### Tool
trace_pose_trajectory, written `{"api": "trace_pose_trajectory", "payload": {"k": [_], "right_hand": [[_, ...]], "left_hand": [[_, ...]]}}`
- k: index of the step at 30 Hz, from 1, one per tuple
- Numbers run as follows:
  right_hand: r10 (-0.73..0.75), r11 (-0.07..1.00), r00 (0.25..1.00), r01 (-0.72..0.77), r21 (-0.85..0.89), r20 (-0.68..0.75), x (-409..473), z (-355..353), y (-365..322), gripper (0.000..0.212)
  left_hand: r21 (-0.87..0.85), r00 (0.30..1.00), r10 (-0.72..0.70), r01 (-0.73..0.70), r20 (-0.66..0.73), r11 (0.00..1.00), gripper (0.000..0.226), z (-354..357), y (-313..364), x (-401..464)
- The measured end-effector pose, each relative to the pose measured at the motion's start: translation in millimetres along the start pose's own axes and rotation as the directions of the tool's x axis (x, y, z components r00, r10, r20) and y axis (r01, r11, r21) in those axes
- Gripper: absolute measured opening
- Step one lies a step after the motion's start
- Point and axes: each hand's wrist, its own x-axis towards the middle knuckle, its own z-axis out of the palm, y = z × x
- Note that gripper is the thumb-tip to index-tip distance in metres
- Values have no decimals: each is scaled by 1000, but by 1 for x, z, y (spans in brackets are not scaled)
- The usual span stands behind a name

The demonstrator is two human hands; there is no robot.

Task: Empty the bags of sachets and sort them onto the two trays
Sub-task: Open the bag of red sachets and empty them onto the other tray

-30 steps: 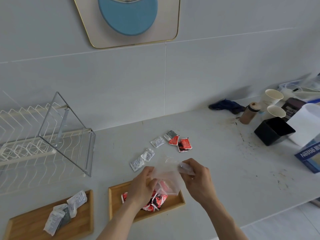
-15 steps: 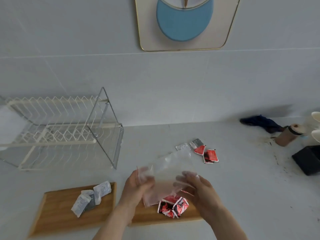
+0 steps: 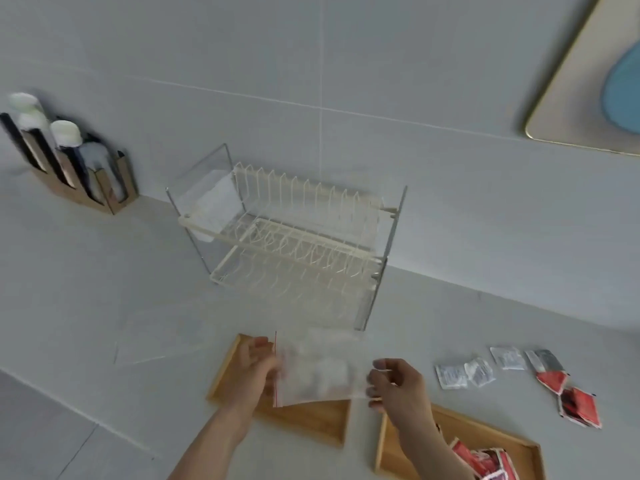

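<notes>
A clear zip bag [image 3: 320, 370] with a red seal line hangs stretched between both hands above the left wooden tray [image 3: 308, 422]. My left hand [image 3: 254, 368] grips its left edge and my right hand [image 3: 398, 384] pinches its right edge. Pale sachets show blurred through the plastic. The right wooden tray [image 3: 457, 424] holds red sachets [image 3: 485, 462] beside my right forearm. Loose white sachets [image 3: 464, 374] and red sachets [image 3: 571, 396] lie on the counter to the right.
A white wire dish rack [image 3: 298, 244] stands behind the trays against the tiled wall. A wooden holder with cups and lids [image 3: 72, 161] sits at the far left. Another flat clear bag [image 3: 156, 334] lies on the counter left of the trays.
The view has swung left. Both hands have carried the clear bag from above the right tray of red sachets to above the left tray.
</notes>
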Motion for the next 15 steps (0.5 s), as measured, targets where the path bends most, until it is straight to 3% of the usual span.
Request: {"api": "trace_pose_trajectory", "payload": {"k": [7,12,15], "right_hand": [[-61,962,997,73,-262,52,2,135,-27,17],[-212,871,973,232,-433,93,-1,223,-51,44],[-231,831,963,271,-486,142,-5,265,-65,61]], "left_hand": [[20,977,65,-62,-205,998,42,-117,16,44],[67,945,121,-105,-303,992,37,-178,27,79],[134,931,156,-117,-331,984,36,-210,32,97]]}}
